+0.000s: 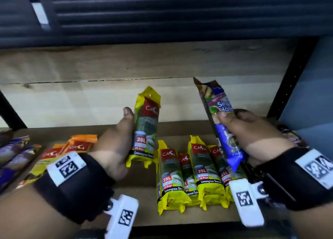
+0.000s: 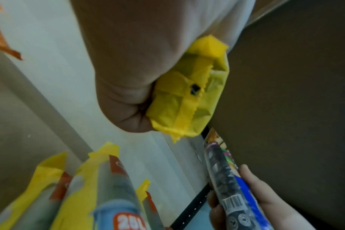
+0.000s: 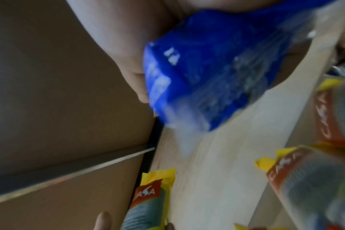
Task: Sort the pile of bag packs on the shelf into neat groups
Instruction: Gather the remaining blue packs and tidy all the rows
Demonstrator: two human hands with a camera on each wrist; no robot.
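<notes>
My left hand (image 1: 119, 141) grips a yellow Casa bag pack (image 1: 146, 129), held upright above the shelf; its crumpled yellow end (image 2: 189, 96) shows under my palm in the left wrist view. My right hand (image 1: 252, 130) pinches a blue and purple bag pack (image 1: 221, 123), tilted left at the top; its blue body (image 3: 203, 70) fills the right wrist view. Several yellow Casa packs (image 1: 191, 174) lie side by side on the shelf board (image 1: 140, 199) below both hands. Orange and yellow packs (image 1: 75, 148) and purple packs (image 1: 12, 154) lie at the left.
A pale wooden back panel (image 1: 72, 102) closes the shelf behind. A black perforated upright (image 1: 288, 84) stands at the right, with dark packs (image 1: 293, 138) beside it behind my right hand. The shelf above (image 1: 162, 13) hangs dark overhead.
</notes>
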